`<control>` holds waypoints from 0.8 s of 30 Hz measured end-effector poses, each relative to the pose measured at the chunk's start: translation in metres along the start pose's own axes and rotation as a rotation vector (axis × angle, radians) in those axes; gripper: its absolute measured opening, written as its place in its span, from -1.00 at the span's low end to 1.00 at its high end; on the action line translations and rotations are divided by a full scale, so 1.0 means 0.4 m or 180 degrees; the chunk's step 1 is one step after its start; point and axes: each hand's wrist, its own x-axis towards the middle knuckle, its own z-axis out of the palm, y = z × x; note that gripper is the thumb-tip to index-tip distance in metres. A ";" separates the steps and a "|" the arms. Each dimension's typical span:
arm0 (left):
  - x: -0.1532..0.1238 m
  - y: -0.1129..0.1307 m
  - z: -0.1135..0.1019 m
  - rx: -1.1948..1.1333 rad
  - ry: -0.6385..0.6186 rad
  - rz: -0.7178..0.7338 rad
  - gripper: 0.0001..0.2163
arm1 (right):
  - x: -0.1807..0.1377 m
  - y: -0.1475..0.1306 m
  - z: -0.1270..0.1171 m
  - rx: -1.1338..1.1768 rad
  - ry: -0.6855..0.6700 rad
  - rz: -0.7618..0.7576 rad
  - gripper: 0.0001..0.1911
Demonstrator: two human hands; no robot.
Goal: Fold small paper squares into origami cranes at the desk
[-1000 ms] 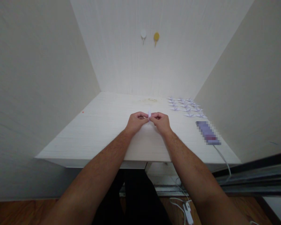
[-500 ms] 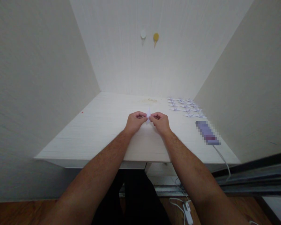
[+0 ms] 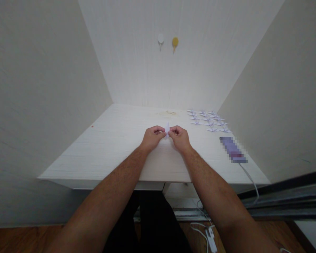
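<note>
A small pale lilac folded paper piece (image 3: 168, 128) stands between my two hands over the middle of the white table (image 3: 100, 147). My left hand (image 3: 152, 137) pinches its left side with curled fingers. My right hand (image 3: 179, 138) pinches its right side the same way. Both hands rest on the tabletop, knuckles up, almost touching. Most of the paper is hidden by my fingertips.
Several small lilac paper cranes (image 3: 207, 120) lie in rows at the table's far right. A pixelated phone (image 3: 233, 149) lies near the right edge, its white cable (image 3: 250, 179) running down to the floor. Two round hooks, white (image 3: 160, 39) and yellow (image 3: 175, 41), hang on the back wall.
Both hands have stayed in place on the paper. The fingertips have shifted slightly, and the paper's upright tip now shows a little less.
</note>
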 end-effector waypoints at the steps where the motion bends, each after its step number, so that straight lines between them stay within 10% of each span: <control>1: 0.000 -0.001 0.000 0.0032 0.0000 0.0008 -0.80 | -0.001 -0.002 0.000 -0.0007 0.0004 0.0002 -0.83; 24: 0.004 -0.009 -0.001 0.0155 0.0128 0.0179 -0.82 | -0.002 -0.011 0.004 0.0176 0.0131 -0.0003 -0.83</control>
